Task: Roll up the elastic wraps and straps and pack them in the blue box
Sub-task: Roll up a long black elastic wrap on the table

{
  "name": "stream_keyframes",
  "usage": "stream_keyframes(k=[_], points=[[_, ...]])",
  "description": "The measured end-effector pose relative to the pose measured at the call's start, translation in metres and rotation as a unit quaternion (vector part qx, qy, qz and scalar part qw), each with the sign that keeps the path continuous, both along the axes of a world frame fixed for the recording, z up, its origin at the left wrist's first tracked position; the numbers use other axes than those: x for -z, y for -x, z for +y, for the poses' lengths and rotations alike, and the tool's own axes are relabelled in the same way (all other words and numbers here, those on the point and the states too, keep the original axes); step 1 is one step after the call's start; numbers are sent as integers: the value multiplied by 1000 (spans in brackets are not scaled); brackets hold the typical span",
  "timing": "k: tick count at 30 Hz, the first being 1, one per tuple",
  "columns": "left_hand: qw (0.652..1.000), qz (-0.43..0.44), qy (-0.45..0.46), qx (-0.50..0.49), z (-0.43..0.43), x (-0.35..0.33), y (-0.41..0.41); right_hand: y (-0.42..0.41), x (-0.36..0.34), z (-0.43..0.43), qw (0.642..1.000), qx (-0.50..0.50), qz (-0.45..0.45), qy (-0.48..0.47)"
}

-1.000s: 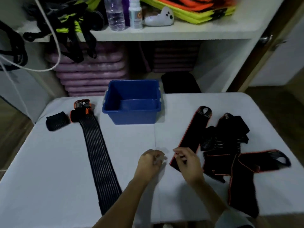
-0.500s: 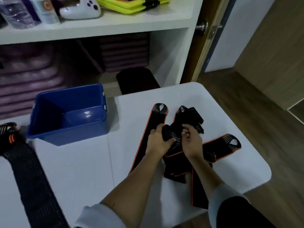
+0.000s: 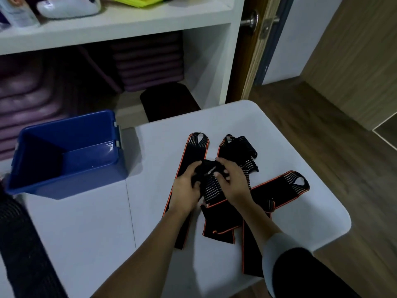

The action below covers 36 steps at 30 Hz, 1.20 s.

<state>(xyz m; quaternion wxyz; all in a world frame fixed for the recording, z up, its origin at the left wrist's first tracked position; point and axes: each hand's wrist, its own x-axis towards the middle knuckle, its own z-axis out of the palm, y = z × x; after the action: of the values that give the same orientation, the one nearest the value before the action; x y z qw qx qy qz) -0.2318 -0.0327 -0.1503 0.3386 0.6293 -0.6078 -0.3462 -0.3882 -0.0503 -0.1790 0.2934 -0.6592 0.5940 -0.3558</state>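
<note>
A pile of black elastic straps with orange edges point(image 3: 279, 188) lies on the right half of the white table point(image 3: 86, 222). Both hands are over its middle. My left hand point(image 3: 187, 188) grips the rolled end of one black striped strap point(image 3: 211, 187), and my right hand point(image 3: 232, 179) pinches the same strap from the right. One long strap point(image 3: 194, 151) lies flat just left of my hands. The blue box point(image 3: 71, 177) stands at the left, with nothing seen inside. A long black mesh wrap point(image 3: 23, 250) runs along the table's left edge.
A white shelf unit point(image 3: 120, 29) rises behind the table, holding purple mats point(image 3: 148, 65) and a dark cushion point(image 3: 169, 102). A wooden door with a knob point(image 3: 250, 20) stands at the right. The table's rounded right corner point(image 3: 343, 224) drops to wooden floor.
The view has swung right. Both hands moved from the bare table middle onto the strap pile and took hold of one striped strap, now bunching its end.
</note>
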Motion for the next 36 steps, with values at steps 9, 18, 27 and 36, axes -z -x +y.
stream_keyframes(k=[9,18,27,36], points=[[999,32,13,-28,11,-27,-61,-38,-25,-23,976,-49,194,91],[995,-12,48,-85,33,-55,-125,-91,-50,-10,977,-213,10,-22],[984,14,113,-138,39,-96,-177,-144,-98,12,964,-251,-85,6],[957,13,194,-217,57,-119,-208,-187,-137,14,943,-290,-144,-73]])
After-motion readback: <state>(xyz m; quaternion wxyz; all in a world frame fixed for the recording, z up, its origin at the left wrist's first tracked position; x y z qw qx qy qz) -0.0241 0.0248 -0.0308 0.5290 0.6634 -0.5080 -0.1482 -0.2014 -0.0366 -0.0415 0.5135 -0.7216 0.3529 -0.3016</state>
